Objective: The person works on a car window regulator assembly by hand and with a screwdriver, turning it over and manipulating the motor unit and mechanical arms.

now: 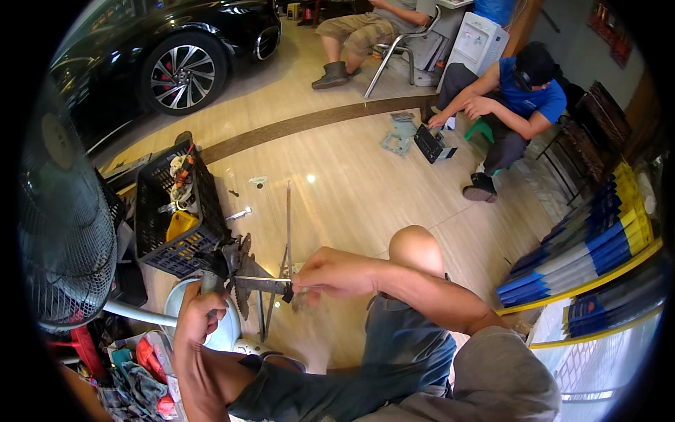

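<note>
My left hand [199, 313] is closed around a grey cylindrical part [211, 283] at the near end of a dark, greasy metal assembly [247, 269] with jagged edges. I cannot tell exactly what the assembly is. Pinched in my right hand [337, 271] is a thin, straight metal rod [261, 278], which runs left to the assembly. Its right end is hidden in my fingers. Thin metal legs or bars [270, 309] stand below the assembly, and one long bar [288, 218] reaches away over the floor. Beneath my left hand sits a pale blue basin [228, 330], partly covered.
A black crate [165, 235] of tools and rags stands at the left, beside a large fan [67, 232]. Someone in a blue shirt [531, 95] sits at the right, near a black box-shaped unit [432, 144]. A display rack [583, 295] borders my right; a black car [140, 49] is behind.
</note>
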`<action>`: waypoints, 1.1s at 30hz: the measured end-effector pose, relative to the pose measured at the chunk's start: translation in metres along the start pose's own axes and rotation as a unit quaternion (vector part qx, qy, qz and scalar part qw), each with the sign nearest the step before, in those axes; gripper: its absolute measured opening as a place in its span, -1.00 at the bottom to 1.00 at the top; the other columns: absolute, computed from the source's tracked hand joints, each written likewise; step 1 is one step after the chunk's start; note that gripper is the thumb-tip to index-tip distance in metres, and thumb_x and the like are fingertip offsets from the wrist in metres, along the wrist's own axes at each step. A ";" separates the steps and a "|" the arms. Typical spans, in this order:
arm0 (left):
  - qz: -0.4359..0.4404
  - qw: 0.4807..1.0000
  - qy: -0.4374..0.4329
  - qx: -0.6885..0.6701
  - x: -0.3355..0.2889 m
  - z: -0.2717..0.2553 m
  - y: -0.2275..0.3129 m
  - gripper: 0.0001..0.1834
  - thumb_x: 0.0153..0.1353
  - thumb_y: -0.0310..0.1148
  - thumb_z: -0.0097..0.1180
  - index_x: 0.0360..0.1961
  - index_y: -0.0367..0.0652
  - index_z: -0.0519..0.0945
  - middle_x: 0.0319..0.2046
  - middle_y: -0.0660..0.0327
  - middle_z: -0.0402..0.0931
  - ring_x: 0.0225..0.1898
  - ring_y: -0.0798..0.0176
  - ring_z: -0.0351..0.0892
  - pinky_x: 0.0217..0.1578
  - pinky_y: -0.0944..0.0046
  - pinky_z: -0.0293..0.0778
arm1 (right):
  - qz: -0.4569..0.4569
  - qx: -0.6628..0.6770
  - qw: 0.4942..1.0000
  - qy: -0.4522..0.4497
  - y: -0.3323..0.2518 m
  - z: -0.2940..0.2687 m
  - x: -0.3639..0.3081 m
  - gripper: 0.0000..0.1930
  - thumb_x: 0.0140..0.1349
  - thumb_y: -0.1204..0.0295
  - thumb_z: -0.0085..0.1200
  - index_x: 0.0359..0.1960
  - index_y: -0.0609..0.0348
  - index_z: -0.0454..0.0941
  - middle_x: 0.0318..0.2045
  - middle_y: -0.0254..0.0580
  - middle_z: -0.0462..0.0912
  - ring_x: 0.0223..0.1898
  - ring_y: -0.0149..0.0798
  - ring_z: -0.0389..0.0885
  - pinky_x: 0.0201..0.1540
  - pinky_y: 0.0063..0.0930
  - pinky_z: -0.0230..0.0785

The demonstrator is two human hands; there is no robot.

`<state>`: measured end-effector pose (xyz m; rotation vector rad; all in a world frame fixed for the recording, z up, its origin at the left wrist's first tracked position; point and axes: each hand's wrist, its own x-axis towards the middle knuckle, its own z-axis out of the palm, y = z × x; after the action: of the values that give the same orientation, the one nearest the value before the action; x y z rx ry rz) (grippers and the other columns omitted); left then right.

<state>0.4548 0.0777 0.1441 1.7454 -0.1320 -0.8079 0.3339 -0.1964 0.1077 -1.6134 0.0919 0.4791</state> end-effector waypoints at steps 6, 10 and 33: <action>-0.005 1.000 -0.023 0.001 0.011 -0.004 -0.006 -0.80 -0.12 -0.37 0.10 -0.44 -0.23 0.46 -0.72 0.26 0.32 -0.80 0.49 0.08 -0.80 0.43 -0.11 | -0.283 -0.517 0.775 0.227 0.005 0.023 -0.010 -0.75 0.27 0.27 0.12 -0.22 0.22 0.58 -0.56 -0.15 0.61 -0.53 -0.12 0.62 -0.48 -0.22 0.44; 0.006 1.000 -0.026 -0.003 0.007 -0.006 -0.003 -0.79 -0.09 -0.38 0.10 -0.39 -0.22 0.45 -0.71 0.33 0.29 -0.82 0.52 0.09 -0.84 0.47 -0.08 | -0.311 -0.483 0.779 0.250 0.005 0.021 -0.008 -0.73 0.27 0.27 0.14 -0.22 0.27 0.59 -0.56 -0.17 0.61 -0.55 -0.21 0.62 -0.53 -0.28 0.43; 0.015 0.999 -0.028 0.026 0.002 -0.005 0.002 -0.79 -0.12 -0.39 0.07 -0.43 -0.26 0.45 -0.73 0.34 0.28 -0.81 0.55 0.07 -0.82 0.49 -0.11 | 0.014 0.169 0.983 0.071 -0.016 -0.005 -0.008 -0.69 0.37 0.29 0.08 -0.13 0.34 0.63 -0.47 -0.27 0.67 -0.69 -0.60 0.30 -0.67 -0.66 0.06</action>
<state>0.4599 0.0798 0.1458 1.7656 -0.2174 -0.8392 0.3336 -0.2009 0.1258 -1.3120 0.2888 0.3477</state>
